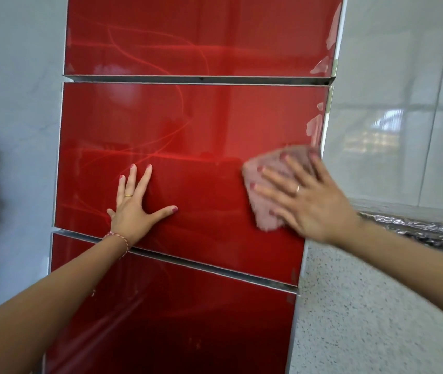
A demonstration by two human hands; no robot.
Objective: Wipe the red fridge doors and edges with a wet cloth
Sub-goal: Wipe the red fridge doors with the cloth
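Note:
A glossy red fridge fills the middle of the view, with three doors stacked: top [201, 33], middle [201, 136] and bottom [177, 314], split by metal-edged gaps. My left hand [134, 209] lies flat on the middle door's lower left, fingers spread, holding nothing. My right hand [306, 201] presses a pinkish fluffy cloth [266, 214] flat against the middle door near its right edge. The hand is blurred. Streaks and smears show across the upper and middle doors.
A grey wall [12, 117] stands left of the fridge. Pale glossy wall tiles [403, 103] are on the right, above a speckled counter side [363, 319] topped with crinkled silver foil [425, 230].

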